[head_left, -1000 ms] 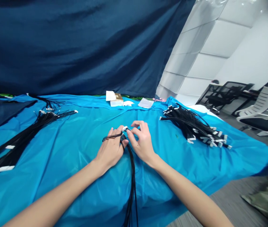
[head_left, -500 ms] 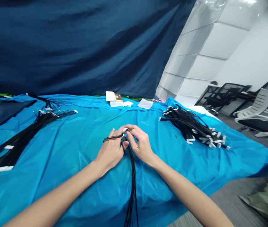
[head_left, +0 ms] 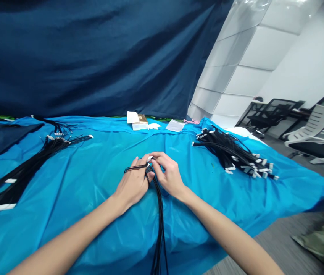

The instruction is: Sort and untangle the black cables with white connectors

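Right now both hands meet in the middle of the table over a bunch of black wires (head_left: 159, 214) that runs from the fingers down toward the person and off the near edge. The left hand (head_left: 133, 183) is closed around the top of the bunch, with a thin black loop (head_left: 134, 167) lying over its fingers. The right hand (head_left: 169, 175) pinches a little white plug (head_left: 150, 157) at the tip of the bunch with its fingertips. It looks like this bunch is only partly dealt with, since the hands are busy at its top end. A big pile of wires (head_left: 233, 154) with white plugs lies well off to the right, and another long pile (head_left: 27, 168) lies well off to the left, so much seems left or already sorted; I cannot tell which pile is which. A shiny blue cloth (head_left: 93, 191), full of wrinkles, covers the table. At the far edge sit a small box (head_left: 139, 121) and some white papers (head_left: 175, 125). A dark blue curtain (head_left: 93, 57) hangs behind. To the right are white walls, a grey floor and chairs (head_left: 313, 133).
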The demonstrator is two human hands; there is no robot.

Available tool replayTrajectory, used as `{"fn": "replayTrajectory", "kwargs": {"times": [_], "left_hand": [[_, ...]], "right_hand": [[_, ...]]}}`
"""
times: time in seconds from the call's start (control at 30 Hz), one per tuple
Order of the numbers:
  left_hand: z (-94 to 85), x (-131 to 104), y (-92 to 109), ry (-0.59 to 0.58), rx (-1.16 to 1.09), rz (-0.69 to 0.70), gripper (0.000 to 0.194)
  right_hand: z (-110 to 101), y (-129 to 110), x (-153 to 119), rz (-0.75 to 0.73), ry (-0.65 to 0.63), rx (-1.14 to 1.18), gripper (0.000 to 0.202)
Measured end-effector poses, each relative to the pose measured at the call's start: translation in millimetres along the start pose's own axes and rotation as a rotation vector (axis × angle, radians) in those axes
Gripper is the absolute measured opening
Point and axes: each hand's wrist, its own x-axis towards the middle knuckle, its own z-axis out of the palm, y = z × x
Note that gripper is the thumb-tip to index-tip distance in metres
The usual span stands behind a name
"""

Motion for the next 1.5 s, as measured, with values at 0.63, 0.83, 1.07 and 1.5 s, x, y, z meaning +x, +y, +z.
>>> {"fn": "replayTrajectory", "kwargs": {"times": [0.63, 0.83, 1.07, 1.5], "left_hand": [[-5.3, 11, -19, 0.049, -0.526, -0.407, 0.062], [-2.1, 12, -23, 0.078, -0.81, -0.51, 0.06], [-4.6, 13, -7, -0.042, -1.173, -0.538, 0.055], [-4.3, 11, -5, -0.062, -1.317, -0.572, 0.051]], "right_hand": [[-14, 1, 3, -0.301, -0.15, -0.17, 0.033], [-13, 6, 3, -0.329, -0.097, -0.221, 0.02], [-13, 13, 3, -0.326, 0.091, -0.329, 0.024], [-15, 11, 5, -0.589, 0.072, -0.505, 0.02]]}}
